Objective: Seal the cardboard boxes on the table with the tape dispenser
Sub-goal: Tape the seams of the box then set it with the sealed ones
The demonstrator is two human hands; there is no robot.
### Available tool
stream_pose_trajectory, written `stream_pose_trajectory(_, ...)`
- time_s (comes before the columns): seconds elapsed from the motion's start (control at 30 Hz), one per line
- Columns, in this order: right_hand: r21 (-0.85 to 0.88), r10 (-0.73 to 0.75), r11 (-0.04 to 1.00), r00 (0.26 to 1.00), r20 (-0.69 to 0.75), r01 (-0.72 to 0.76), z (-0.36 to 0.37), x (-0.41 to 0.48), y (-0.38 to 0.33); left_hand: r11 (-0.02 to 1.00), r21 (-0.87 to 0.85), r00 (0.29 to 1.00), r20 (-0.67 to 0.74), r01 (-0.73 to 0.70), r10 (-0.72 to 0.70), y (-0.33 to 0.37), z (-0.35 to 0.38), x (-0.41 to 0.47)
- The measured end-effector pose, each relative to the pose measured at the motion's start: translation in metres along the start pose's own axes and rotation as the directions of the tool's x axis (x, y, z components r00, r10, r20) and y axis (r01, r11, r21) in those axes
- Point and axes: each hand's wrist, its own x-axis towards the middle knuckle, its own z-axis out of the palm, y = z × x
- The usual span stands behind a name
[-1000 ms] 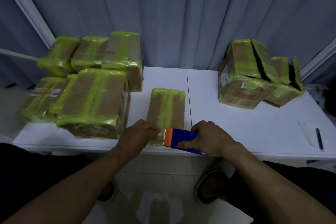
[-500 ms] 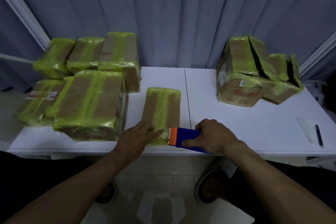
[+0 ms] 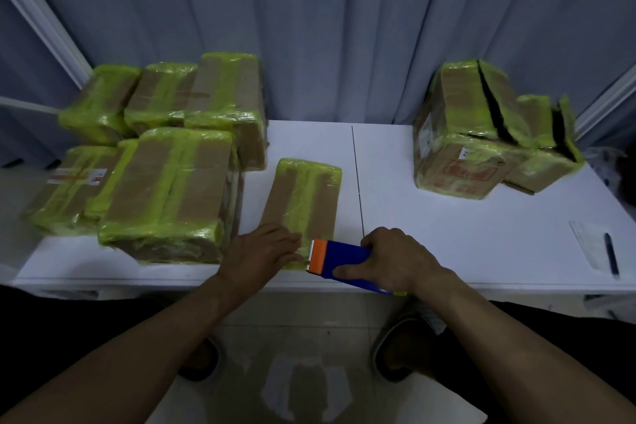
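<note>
A flat cardboard box (image 3: 303, 196) with yellow-green tape down its middle and over its ends lies on the white table (image 3: 430, 227) near the front edge. My left hand (image 3: 263, 251) lies flat with straight fingers on the box's near end, pressing the tape down. My right hand (image 3: 395, 260) grips the blue tape dispenser (image 3: 339, 256), whose orange toothed head sits at the box's near right corner, close to my left fingertips.
Several taped boxes are stacked at the table's left (image 3: 165, 189). At the back right stand a bigger box (image 3: 461, 144) with a dark open seam and a smaller one beside it. A paper slip and pen (image 3: 611, 253) lie far right. Curtain behind.
My left hand has flattened from a loose curl and slid its fingers along the box's near end toward the dispenser. The dispenser and my right hand have stayed almost still.
</note>
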Motion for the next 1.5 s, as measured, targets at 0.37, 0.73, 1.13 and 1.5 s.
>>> stream_pose_trajectory(0.37,0.055,0.039,0.998,0.999,-0.026,-0.037,-0.016,-0.021,0.025,0.991,0.096,0.991,-0.088,-0.092,0.1,0.013,-0.011,0.003)
stream_pose_trajectory(0.73,-0.045,0.035,0.998,0.999,-0.027,-0.036,-0.004,0.002,0.012,0.991,0.0,0.989,-0.056,-0.135,0.135,0.02,-0.013,0.004)
stream_pose_trajectory(1.13,0.083,0.009,0.997,1.0,-0.01,-0.009,-0.007,-0.016,0.023,0.998,0.034,0.991,-0.118,-0.059,0.063,0.026,-0.008,0.013)
stream_pose_trajectory(1.5,0.119,0.082,0.99,0.996,-0.022,-0.079,-0.014,-0.022,0.059,0.993,0.11,0.997,-0.055,-0.04,0.047,0.033,-0.016,0.012)
